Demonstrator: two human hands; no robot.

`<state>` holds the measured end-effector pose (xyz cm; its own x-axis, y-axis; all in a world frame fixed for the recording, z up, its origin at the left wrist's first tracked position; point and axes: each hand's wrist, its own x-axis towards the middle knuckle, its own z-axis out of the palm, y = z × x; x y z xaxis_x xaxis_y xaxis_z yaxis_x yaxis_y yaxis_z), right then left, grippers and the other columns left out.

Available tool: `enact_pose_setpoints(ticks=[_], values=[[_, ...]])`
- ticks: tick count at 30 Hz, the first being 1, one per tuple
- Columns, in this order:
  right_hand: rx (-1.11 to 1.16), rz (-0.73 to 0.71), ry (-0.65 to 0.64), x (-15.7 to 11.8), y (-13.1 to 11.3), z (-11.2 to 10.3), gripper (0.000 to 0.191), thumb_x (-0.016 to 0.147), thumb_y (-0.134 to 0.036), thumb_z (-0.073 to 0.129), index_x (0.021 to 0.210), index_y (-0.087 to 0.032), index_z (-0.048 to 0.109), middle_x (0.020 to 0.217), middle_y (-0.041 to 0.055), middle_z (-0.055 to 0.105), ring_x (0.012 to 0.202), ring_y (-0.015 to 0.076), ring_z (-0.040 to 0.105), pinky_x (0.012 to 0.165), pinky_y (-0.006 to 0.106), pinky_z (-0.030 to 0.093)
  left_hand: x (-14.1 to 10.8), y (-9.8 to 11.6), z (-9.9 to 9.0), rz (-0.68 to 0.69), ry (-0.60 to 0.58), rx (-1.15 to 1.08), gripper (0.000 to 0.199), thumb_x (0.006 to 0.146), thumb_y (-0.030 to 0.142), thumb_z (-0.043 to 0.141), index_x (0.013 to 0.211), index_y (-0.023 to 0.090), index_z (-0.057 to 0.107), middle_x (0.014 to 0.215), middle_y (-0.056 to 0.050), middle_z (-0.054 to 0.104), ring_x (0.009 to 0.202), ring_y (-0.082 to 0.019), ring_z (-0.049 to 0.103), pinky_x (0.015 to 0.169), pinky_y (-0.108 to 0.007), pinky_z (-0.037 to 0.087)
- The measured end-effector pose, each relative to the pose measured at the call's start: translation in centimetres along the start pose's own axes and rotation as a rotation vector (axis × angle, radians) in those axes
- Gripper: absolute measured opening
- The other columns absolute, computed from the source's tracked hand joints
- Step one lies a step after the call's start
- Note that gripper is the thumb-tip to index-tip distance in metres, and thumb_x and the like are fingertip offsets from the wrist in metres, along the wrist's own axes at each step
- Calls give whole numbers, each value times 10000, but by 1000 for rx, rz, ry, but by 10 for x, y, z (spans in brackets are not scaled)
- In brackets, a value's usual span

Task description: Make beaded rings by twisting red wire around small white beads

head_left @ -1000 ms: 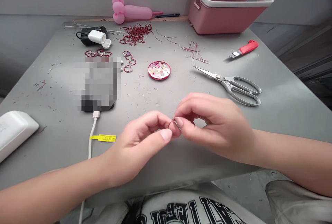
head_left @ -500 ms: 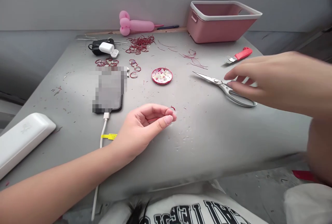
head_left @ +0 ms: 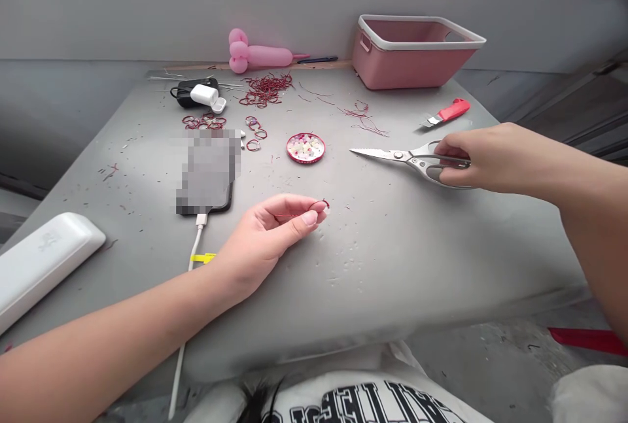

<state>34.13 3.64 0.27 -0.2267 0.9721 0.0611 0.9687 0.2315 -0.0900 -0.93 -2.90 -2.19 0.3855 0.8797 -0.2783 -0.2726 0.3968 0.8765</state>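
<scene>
My left hand point(head_left: 275, 233) pinches a small dark red cord loop point(head_left: 326, 203) between thumb and fingertips, with a pale bit, perhaps a bead, beside it. At the right, my right hand point(head_left: 485, 158) is closed on the handles of a pair of silver scissors point(head_left: 402, 156), whose blades point left and lie together. Beyond my left hand sits a round red-rimmed dish point(head_left: 306, 148) of small white and pink beads. Several finished-looking cord rings point(head_left: 253, 134) lie left of the dish, and a tangled pile of red cord point(head_left: 266, 89) lies behind them.
A phone point(head_left: 209, 174) on a white cable point(head_left: 195, 246) lies left, near a white case point(head_left: 49, 263). Farther back are an earbud case point(head_left: 205, 95), a pink balloon point(head_left: 265, 55), a pink bin point(head_left: 402, 70), loose cord ends point(head_left: 366, 116) and a red-handled box cutter point(head_left: 451, 112).
My right hand has come down onto the scissors' handles and closed on them. The scissors have turned and shifted slightly left. My left hand keeps its pinch on the cord loop.
</scene>
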Motion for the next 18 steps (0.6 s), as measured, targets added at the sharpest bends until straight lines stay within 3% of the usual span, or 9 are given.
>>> enact_pose_setpoints(ticks=[2, 4, 5, 7, 9, 10, 13, 18], values=[[-9, 29, 20, 0, -14, -6, 288, 704, -384, 684, 865, -147, 713, 711, -4, 699, 626, 85, 607, 464, 251, 282, 1, 1, 0, -1, 12, -8, 91, 748, 269, 783, 818, 226, 744, 905, 16, 737, 939, -111, 656, 1009, -321, 462], [40, 8, 93, 1, -30, -9, 433, 780, -503, 551, 973, -148, 705, 742, -10, 697, 724, 113, 624, 514, 300, 307, 1, 2, 0, -21, 30, -11, 116, 736, 271, 793, 823, 219, 738, 872, 21, 728, 889, -99, 653, 989, -313, 470], [74, 0, 134, 2, -39, -10, 467, 804, -530, 500, 966, -142, 704, 713, -17, 679, 730, 119, 621, 527, 314, 308, 2, 3, 0, -29, 40, -7, 133, 728, 270, 800, 829, 215, 732, 859, 25, 723, 866, -94, 652, 974, -306, 474], [193, -28, 169, 4, -58, -9, 349, 786, -483, 590, 857, -155, 686, 631, -8, 619, 638, 104, 582, 512, 291, 329, 2, 5, 0, -31, 64, 13, 162, 713, 263, 812, 834, 211, 716, 840, 33, 714, 836, -87, 649, 939, -290, 484], [322, -109, 222, 6, -77, -6, 261, 777, -413, 653, 709, -176, 565, 596, -19, 505, 569, 95, 472, 509, 282, 345, 2, 6, -1, -16, 79, 35, 177, 709, 258, 817, 836, 211, 702, 831, 39, 710, 832, -88, 652, 908, -276, 493], [358, -189, 249, 5, -86, -3, 353, 738, -419, 691, 633, -188, 445, 582, -27, 438, 537, 91, 396, 489, 284, 316, 2, 6, -1, -7, 83, 40, 177, 713, 260, 814, 836, 210, 698, 828, 39, 710, 835, -91, 655, 899, -273, 497], [391, -378, 125, -2, -104, 7, 371, 739, -422, 672, 714, -212, 367, 674, -13, 422, 559, 122, 365, 499, 288, 308, 3, 6, -2, 15, 88, 45, 170, 731, 270, 802, 841, 211, 688, 824, 41, 710, 838, -93, 661, 880, -260, 507], [451, -436, 9, -19, -99, 22, 321, 781, -392, 656, 773, -222, 383, 685, -11, 404, 576, 142, 382, 515, 284, 303, 4, 4, -4, 35, 41, 64, 155, 726, 232, 806, 763, 195, 660, 801, 53, 706, 787, -69, 666, 765, -174, 507]])
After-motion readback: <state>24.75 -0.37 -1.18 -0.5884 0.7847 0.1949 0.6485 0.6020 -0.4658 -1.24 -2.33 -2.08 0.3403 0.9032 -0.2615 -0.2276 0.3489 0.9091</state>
